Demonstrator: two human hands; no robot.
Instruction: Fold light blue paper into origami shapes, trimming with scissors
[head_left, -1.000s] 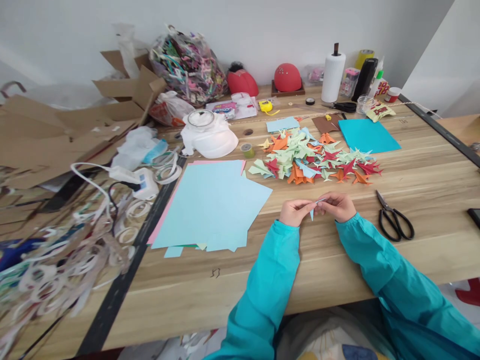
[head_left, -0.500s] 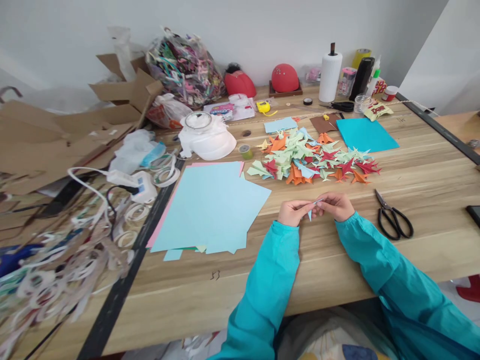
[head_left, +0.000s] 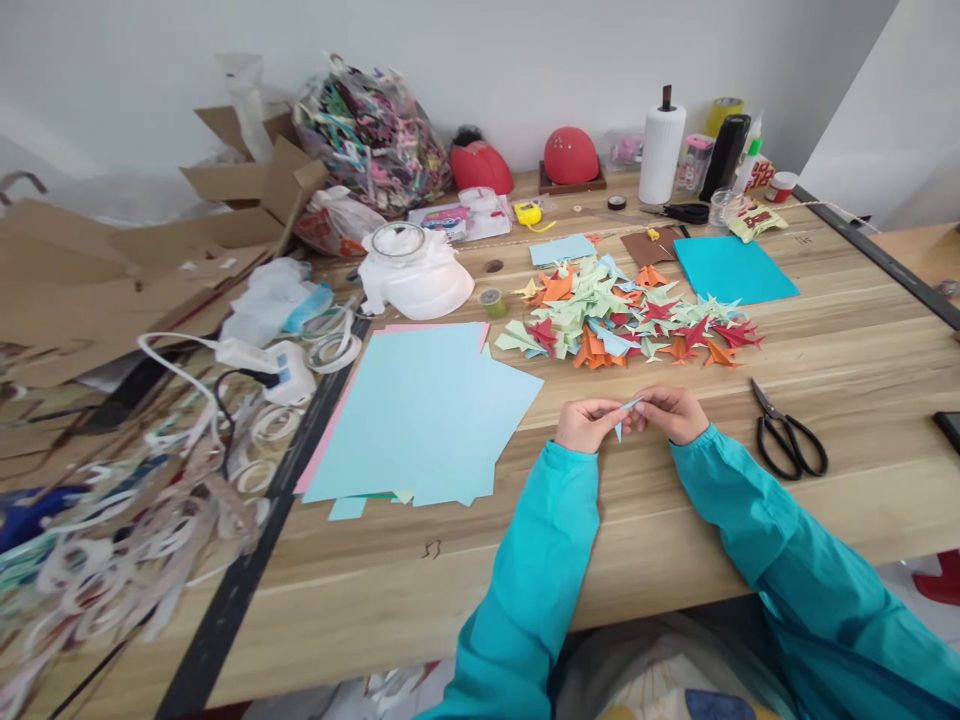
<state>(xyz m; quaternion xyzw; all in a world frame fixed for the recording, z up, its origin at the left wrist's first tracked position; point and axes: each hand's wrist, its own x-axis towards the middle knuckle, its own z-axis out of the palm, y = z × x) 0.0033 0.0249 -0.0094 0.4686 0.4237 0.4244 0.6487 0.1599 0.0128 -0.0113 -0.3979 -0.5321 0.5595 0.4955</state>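
A small folded piece of light blue paper (head_left: 619, 430) is pinched between my two hands, above the near part of the table. My left hand (head_left: 583, 424) grips it from the left, thumb and fingers pressed together. From the other side my right hand (head_left: 676, 412) pinches its upper edge. Fingers hide much of the paper. Beyond my hands lies a heap of folded paper cranes (head_left: 592, 300) in pale green, orange, red and blue. Black-handled scissors (head_left: 789, 440) lie to the right of my right hand.
Sheets of light blue paper (head_left: 412, 420) lie to the left over pink ones. A turquoise square (head_left: 735, 268) sits behind the heap. Ribbon rolls (head_left: 97, 570), a power strip (head_left: 286, 375) and a cardboard box (head_left: 127, 290) crowd the left side. A white bottle (head_left: 661, 155) stands at the back.
My fingers have shifted very slightly on the folded paper, and a little more of its upper edge shows. Everything else stays in place.
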